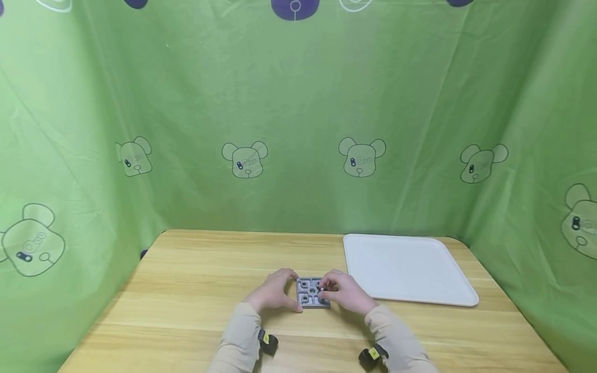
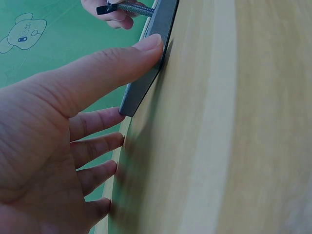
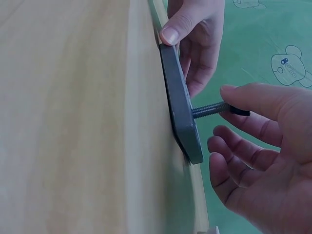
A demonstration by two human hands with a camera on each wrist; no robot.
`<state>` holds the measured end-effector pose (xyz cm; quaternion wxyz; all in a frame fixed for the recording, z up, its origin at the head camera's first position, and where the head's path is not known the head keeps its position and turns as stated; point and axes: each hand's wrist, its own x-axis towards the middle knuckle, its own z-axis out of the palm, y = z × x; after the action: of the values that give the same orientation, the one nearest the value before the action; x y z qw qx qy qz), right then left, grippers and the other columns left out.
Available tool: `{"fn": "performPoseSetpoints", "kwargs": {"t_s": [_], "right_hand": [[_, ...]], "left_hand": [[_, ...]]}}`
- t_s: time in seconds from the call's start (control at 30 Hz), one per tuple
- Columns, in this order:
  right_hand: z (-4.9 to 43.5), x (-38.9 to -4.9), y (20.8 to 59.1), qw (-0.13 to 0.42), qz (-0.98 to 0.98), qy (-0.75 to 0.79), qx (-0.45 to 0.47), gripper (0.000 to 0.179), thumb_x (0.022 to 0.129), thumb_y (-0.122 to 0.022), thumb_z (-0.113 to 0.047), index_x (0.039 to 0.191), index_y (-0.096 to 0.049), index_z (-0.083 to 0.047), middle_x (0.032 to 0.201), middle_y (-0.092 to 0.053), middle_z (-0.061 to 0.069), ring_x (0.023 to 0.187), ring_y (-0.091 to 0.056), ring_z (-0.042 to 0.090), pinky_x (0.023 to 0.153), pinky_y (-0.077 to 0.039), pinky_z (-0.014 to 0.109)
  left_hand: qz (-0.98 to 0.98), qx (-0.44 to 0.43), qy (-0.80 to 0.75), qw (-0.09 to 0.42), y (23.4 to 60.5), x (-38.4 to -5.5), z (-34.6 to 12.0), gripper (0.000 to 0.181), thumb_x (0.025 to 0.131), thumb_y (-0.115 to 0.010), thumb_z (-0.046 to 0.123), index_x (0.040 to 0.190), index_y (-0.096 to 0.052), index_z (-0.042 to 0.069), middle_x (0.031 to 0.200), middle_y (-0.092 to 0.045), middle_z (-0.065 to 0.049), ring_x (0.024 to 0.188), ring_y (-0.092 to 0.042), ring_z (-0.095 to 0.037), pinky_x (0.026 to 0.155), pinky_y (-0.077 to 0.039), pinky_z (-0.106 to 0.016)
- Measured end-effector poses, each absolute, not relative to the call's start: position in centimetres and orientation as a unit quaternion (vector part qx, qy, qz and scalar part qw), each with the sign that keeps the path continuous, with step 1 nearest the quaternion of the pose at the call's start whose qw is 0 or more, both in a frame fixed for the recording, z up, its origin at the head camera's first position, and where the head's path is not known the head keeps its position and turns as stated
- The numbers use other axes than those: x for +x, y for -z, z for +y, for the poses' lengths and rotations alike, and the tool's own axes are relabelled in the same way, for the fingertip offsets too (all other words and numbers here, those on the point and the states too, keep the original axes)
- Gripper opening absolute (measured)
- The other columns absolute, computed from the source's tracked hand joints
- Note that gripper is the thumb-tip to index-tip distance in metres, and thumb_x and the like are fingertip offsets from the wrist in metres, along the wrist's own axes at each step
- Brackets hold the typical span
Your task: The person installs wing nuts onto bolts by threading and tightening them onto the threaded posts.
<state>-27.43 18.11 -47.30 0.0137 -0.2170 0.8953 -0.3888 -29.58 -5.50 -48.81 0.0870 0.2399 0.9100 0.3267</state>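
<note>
A square grey plate (image 1: 306,290) with round holes and raised ribs lies on the wooden table. My left hand (image 1: 274,293) steadies it at the left side, thumb on the near edge and index finger at the far edge. From the plate's right part rises a threaded bolt (image 3: 209,110) with a black end. My right hand (image 1: 347,293) pinches that black end between thumb and index finger, its other fingers loosely bent beside it. In the left wrist view the bolt (image 2: 136,8) stands out from the plate's face; how deep it sits in the plate is hidden.
A white tray (image 1: 406,267) lies at the table's back right, close beyond my right hand. Green printed curtains (image 1: 298,103) enclose the back and sides of the wooden table (image 1: 210,254). Black wrist cameras (image 1: 269,343) sit under both sleeves.
</note>
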Motion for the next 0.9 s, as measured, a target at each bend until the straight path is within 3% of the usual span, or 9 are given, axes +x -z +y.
{"fn": "performPoseSetpoints", "kwargs": {"t_s": [0.53, 0.9], "right_hand": [[19.4, -27.7, 46.3, 0.005, 0.898, 0.392, -0.199, 0.007, 0.088, -0.067, -0.021, 0.094, -0.067, -0.016, 0.1, -0.065, -0.001, 0.088, -0.057, 0.011, 0.085, -0.051, 0.04], [19.6, -27.9, 46.7, 0.005, 0.897, 0.387, -0.213, 0.008, 0.087, -0.066, -0.011, 0.095, -0.067, -0.009, 0.098, -0.065, 0.002, 0.086, -0.057, 0.01, 0.084, -0.052, 0.039]], "left_hand": [[0.908, 0.243, -0.331, 0.088, 48.5, -29.3, -5.5, 0.082, 0.061, -0.089, 0.033, 0.13, -0.052, 0.005, 0.138, -0.053, -0.014, 0.131, -0.048, -0.033, 0.117, -0.032, -0.053], [0.908, 0.243, -0.329, 0.085, 48.6, -29.4, -5.5, 0.081, 0.061, -0.089, 0.033, 0.129, -0.053, 0.007, 0.137, -0.054, -0.014, 0.13, -0.048, -0.032, 0.116, -0.033, -0.052]]}}
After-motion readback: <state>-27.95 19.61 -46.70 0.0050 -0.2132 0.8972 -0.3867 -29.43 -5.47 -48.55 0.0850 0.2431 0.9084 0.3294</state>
